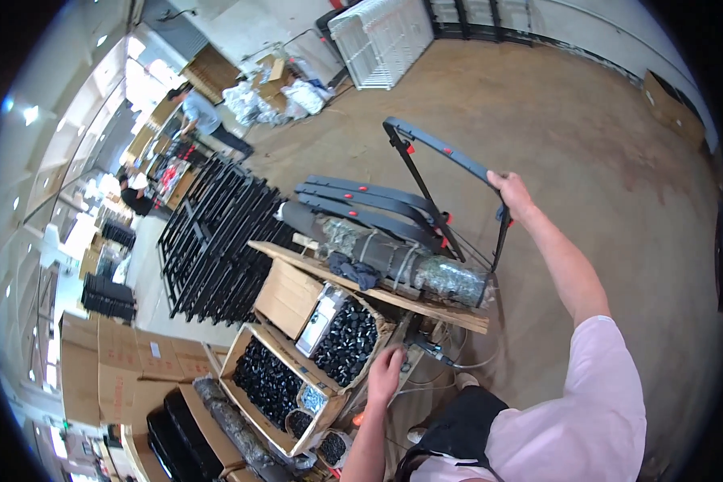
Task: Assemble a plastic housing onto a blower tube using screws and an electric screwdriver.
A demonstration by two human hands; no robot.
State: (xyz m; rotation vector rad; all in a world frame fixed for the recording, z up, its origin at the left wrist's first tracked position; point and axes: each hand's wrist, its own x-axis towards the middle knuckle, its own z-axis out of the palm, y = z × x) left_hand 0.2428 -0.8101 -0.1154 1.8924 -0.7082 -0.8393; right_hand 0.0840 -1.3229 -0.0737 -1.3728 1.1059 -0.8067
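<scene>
My right hand (512,195) is closed round the corner of a black tubular frame (416,173), which has a grey curved top bar and small red parts. That frame stands tilted at the far end of the workbench. Several similar grey-topped frames (361,195) lie stacked beside it, next to a roll wrapped in clear film (450,277) on a wooden board (361,283). My left hand (386,376), fingers curled, is beside a carton of black plastic caps (345,341). Whatever it may hold is hidden.
Another carton of black pieces (265,381) sits nearer, with small cups of parts in its corner. A large stack of black metal frames (217,241) stands left. Two people work farther back. A white wire rack (380,44) stands at the far wall.
</scene>
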